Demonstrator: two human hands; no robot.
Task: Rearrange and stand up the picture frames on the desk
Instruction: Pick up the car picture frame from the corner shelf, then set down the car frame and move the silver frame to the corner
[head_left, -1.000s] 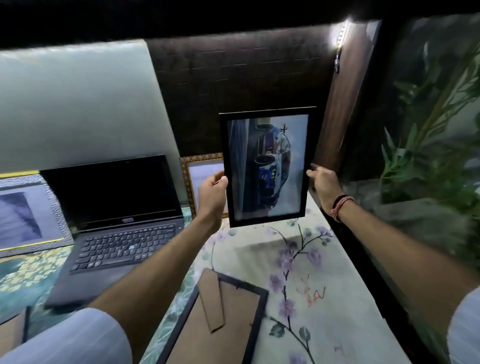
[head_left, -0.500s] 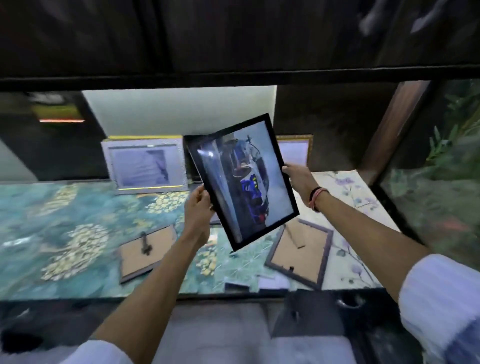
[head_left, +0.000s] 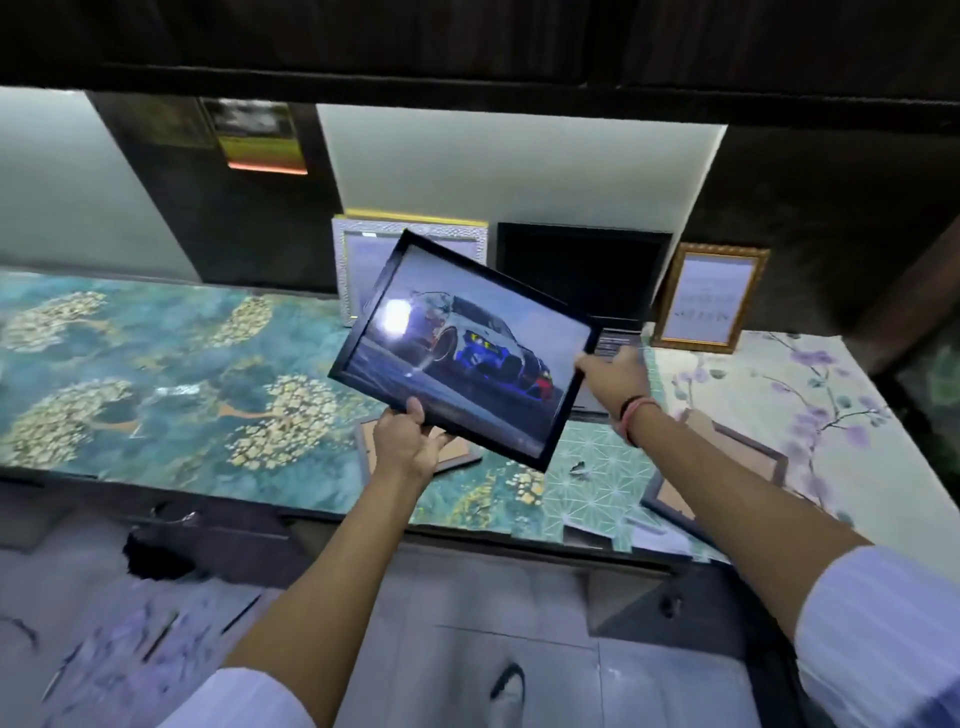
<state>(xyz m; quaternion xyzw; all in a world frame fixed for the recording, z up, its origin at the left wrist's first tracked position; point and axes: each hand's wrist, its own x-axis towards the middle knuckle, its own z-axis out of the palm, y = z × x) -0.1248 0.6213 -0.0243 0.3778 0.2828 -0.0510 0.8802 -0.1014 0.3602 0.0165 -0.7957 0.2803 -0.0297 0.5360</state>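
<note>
I hold a black picture frame with a car photo (head_left: 462, 349) in the air above the desk, tilted, long side roughly level. My left hand (head_left: 408, 441) grips its lower edge and my right hand (head_left: 615, 371) grips its right edge. Behind it a silver frame (head_left: 358, 260) stands against the wall, partly hidden. A gold frame (head_left: 709, 297) stands upright at the back right. Two frames lie face down on the desk: one (head_left: 457, 457) under my left hand, mostly hidden, and one (head_left: 722, 467) under my right forearm.
An open laptop (head_left: 582, 270) with a dark screen stands at the back between the silver and gold frames. The desk (head_left: 156, 374) carries teal, gold-flowered and pale floral covers. A dark shelf (head_left: 467, 88) overhangs the desk. Its front edge runs below my hands.
The car frame has turned from upright through a slant to nearly landscape. My view has pulled back and swung left, so more of the desk shows.
</note>
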